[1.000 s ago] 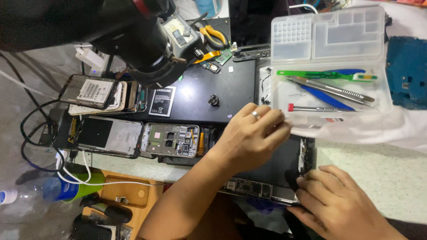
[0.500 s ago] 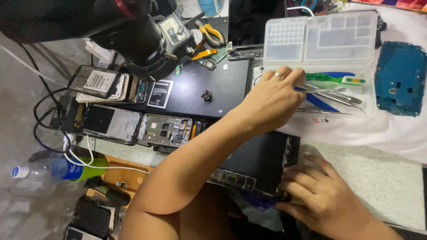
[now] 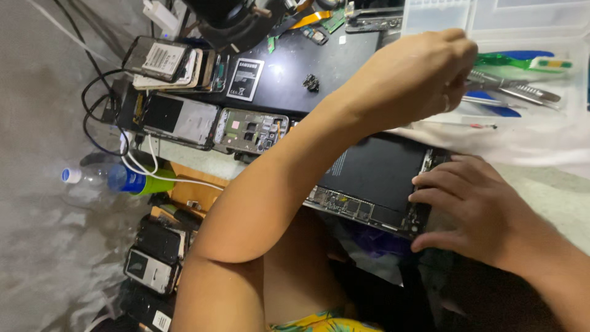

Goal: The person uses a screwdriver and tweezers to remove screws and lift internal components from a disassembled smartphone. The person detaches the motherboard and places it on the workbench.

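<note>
Metal tweezers (image 3: pixel 513 86) under left hand (image 3: pixel 409 80); right hand (image 3: pixel 473 206) on tablet (image 3: pixel 375 178).

Two hands: left (image 3: pixel 412 77), right (image 3: pixel 473 206). One opened tablet (image 3: pixel 375 178). Two stripped phone frames side by side (image 3: pixel 178 118) (image 3: pixel 251 130). One stack of phones (image 3: pixel 169 61). One plastic bottle (image 3: pixel 107 179). One clear parts box (image 3: pixel 528 18). One loose battery (image 3: pixel 244 79).

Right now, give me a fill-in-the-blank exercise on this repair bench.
1. The left hand reaches over the clear tray of ____.
2. The right hand rests on the opened ____.
3. The bottle on the floor has a ____ cap.

Missing words: tools; tablet; blue
</note>
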